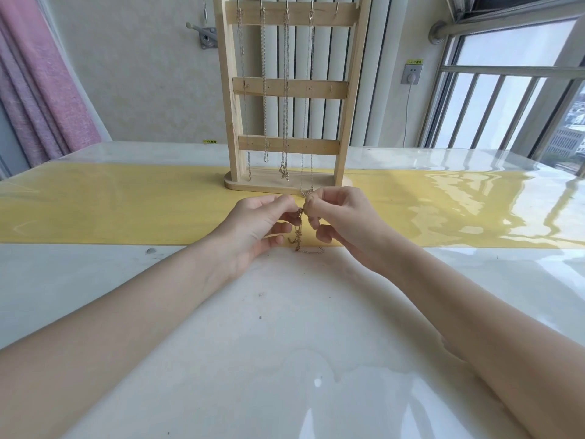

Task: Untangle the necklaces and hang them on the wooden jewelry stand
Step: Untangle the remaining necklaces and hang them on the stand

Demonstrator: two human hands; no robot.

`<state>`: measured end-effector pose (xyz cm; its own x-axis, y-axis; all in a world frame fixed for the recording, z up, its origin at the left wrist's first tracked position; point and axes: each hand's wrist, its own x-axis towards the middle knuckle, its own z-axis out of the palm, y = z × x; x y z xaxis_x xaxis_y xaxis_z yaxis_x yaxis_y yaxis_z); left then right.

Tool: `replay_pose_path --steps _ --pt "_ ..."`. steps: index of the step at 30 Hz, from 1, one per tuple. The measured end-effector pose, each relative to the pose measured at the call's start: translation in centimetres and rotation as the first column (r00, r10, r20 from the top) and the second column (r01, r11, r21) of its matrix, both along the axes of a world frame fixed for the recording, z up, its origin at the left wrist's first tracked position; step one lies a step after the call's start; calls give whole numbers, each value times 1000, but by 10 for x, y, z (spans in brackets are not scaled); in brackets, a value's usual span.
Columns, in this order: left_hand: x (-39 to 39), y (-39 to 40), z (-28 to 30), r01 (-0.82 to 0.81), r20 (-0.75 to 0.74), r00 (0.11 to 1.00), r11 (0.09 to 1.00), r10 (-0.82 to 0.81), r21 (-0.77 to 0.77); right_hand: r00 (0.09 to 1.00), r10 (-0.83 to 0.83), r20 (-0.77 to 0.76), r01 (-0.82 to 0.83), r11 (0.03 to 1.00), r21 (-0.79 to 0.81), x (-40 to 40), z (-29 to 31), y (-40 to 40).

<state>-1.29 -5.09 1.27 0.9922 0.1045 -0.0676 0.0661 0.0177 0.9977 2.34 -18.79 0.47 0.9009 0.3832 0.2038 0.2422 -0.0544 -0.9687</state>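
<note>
count: one wooden jewelry stand (286, 90) with three crossbars, four hanging necklaces (286, 90) on the top crossbar's hooks, and one tangled chain (299, 236) in your hands. a fifth hook at the right end of the top crossbar carries nothing.

surroundings: the stand sits upright on a yellow strip (126, 210) that runs across the glossy white tabletop (285, 327), directly beyond your hands. the rightmost hung necklace reaches down past the stand's base to just above your right hand. behind the stand are a white slatted panel, a wall socket (411, 73) with a cord, a window (506, 90) at right and a pink curtain (41, 90) at left.

grip: your left hand (256, 226) and right hand (338, 217) meet just in front of the stand's base. the thumb and forefinger of each hand pinch the tangled chain at its upper end, fingertips almost touching; the other fingers are loosely curled. the rest of the chain hangs between your hands, and its lower end lies on the tabletop at the yellow strip's near edge.
</note>
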Motion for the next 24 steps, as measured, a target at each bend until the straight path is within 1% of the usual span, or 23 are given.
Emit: replay_pose_path --steps 3,5,7,9,11,13,16,18,21,24 --pt "-1 -1 1 10 -37 999 1000 -11 -18 997 53 -65 -49 997 57 2 -1 -2" --pt "-1 0 1 33 -43 999 999 -32 24 987 96 -129 -86 993 79 2 0 -3" --pt "-1 4 0 40 -7 999 992 -39 120 975 113 -194 -90 989 120 3 2 -5" --pt "0 8 -1 -5 58 998 979 -7 204 964 109 -244 -63 980 186 4 4 -8" --pt "2 12 -1 -63 128 991 969 33 239 956 108 -271 -43 971 236 6 6 -10" --pt "1 13 -1 -87 220 975 957 25 276 955 109 -276 -41 970 241 7 7 -11" --pt "0 7 -1 -53 342 937 937 -74 346 955 122 -269 -61 973 225 5 6 -9" --pt "-1 3 -3 -49 378 919 919 -111 391 957 131 -259 -74 973 220 5 6 -8" --pt "2 5 -6 -110 418 905 907 -78 407 961 128 -246 -80 977 197 6 5 -7" --pt "3 8 -7 -130 430 900 902 -67 413 970 114 -215 -83 985 148 7 4 -7"
